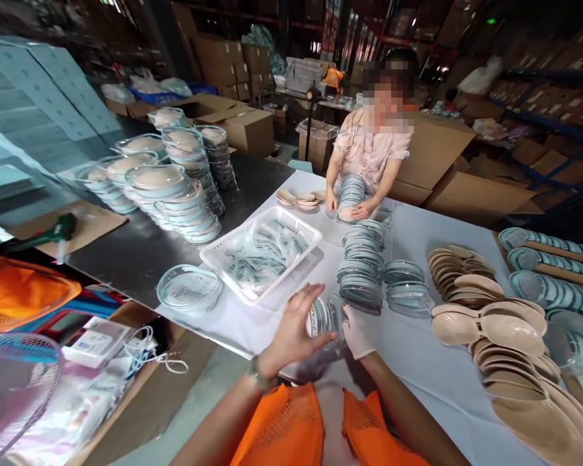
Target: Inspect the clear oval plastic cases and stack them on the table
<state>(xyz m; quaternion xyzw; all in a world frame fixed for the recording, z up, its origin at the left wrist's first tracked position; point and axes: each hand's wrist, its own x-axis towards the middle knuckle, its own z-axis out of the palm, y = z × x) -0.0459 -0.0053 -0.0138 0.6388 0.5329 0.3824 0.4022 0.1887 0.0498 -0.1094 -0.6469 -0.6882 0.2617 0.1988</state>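
Orange vest (pixel 282 430) fills the bottom edge, nearest the lens, forearms reaching up past it. Work piece: small stack of clear round containers (pixel 323 316), lettering on the end facing left, between both hands just above or on the white table cover (pixel 422 369) (can't tell which; it's blurred).

Left hand (pixel 295 329), band at the wrist: thumb and fingers spread apart, curved around the lettered end. Can't tell if it's clamped. Right hand (pixel 358 333), in what looks like a white glove, is at the stack's other side; fingertips blurred, grip can't be read.

Beyond the hands: white basket (pixel 298 224) of small packets (pixel 272 259), some clear containers (pixel 189 289) just left of it. Line of container stacks (pixel 362 272) runs toward a co-worker (pixel 369 145), who has both hands at a taller stack (pixel 352 191) across the table. Shorter stacks (pixel 408 288) sit beside the line. Nested beige double-bowl pieces (pixel 505 327) to the right. Tall container stacks (pixel 158 181) on the black table (pixel 111 259), left.
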